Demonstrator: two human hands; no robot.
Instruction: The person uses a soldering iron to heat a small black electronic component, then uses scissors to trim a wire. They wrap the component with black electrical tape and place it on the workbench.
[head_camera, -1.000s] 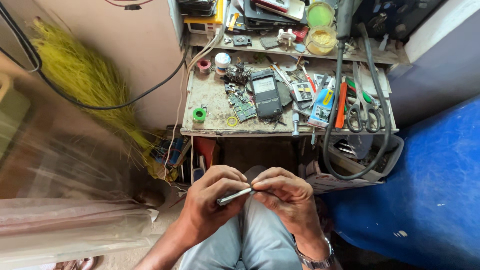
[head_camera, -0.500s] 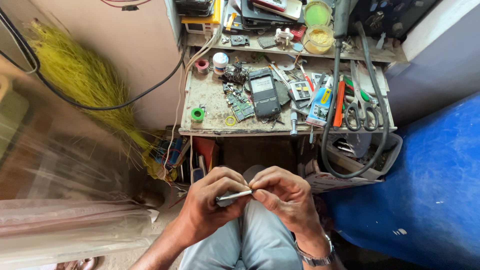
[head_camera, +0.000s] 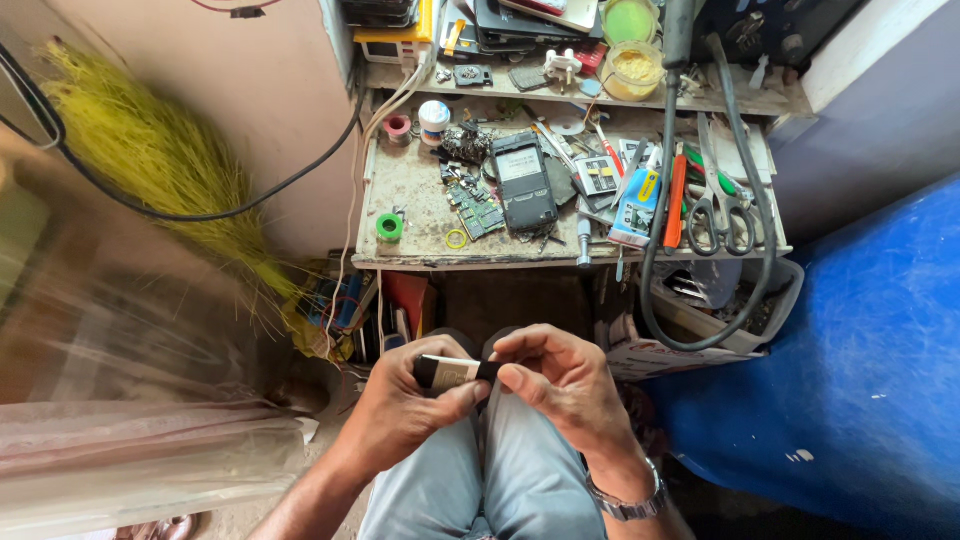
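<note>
Small flat dark phone battery (head_camera: 452, 372) with pale label and bright top edge, pinched between left hand (head_camera: 405, 415) fingers, right hand (head_camera: 560, 385) fingers closed on its right end

Left hand (head_camera: 405, 410) and right hand (head_camera: 555, 385) together grip a small dark flat device (head_camera: 450, 372) above the knees, below the cluttered workbench (head_camera: 410, 185) front edge.
</note>
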